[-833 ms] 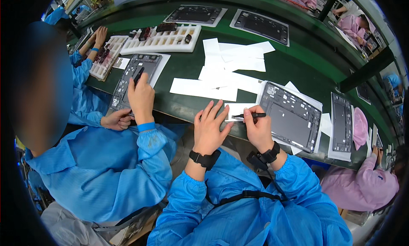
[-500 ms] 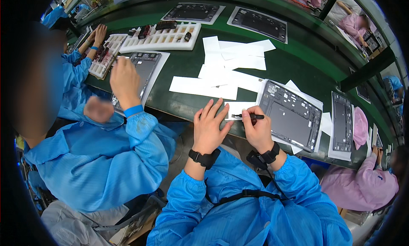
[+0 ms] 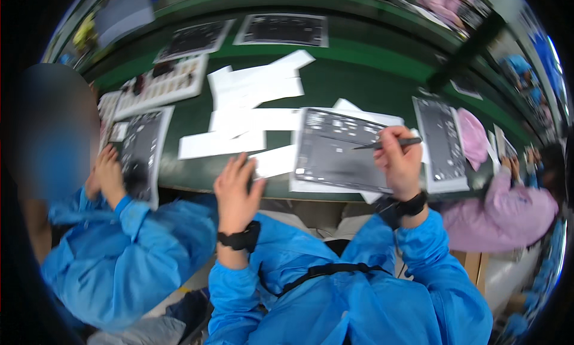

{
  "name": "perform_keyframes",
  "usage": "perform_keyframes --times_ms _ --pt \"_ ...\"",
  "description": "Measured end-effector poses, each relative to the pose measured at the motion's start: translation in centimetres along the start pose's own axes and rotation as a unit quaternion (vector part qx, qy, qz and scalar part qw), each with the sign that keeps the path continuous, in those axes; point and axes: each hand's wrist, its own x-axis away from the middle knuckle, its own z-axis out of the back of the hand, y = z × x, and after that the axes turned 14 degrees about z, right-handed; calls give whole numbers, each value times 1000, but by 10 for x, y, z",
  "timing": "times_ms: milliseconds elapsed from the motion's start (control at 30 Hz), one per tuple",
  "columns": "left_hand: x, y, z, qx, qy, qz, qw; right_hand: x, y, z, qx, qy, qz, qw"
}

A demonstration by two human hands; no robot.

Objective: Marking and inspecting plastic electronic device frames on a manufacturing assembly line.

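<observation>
My right hand grips a thin dark tool like a pen, its tip over a dark grey flat panel that lies on white paper in front of me. My left hand rests with fingers spread at the near edge of the green table, touching a white paper sheet just left of the panel. Both wrists wear black straps, and my sleeves are blue.
More white sheets are scattered mid-table. A second dark panel lies to the right beside a pink cloth. A person in blue on my left has a hand on another panel. A person in pink sits to my right.
The view has swung so the panel sits more in front. My right hand with the tool has moved over the panel. The person on the left has lowered their raised hand to the table.
</observation>
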Motion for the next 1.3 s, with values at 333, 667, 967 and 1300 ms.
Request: perform_keyframes --times_ms 333,667,967,1300 --pt "19 173 -47 130 -151 -127 972 31 49 176 25 12 -105 994" --pt "43 236 -119 13 -151 -274 950 37 50 176 106 -62 -23 992" --pt "42 236 -120 -45 -123 -310 942 38 40 170 216 -78 71 971" --pt "43 241 -118 -103 -108 -330 932 42 41 167 259 -72 127 955"
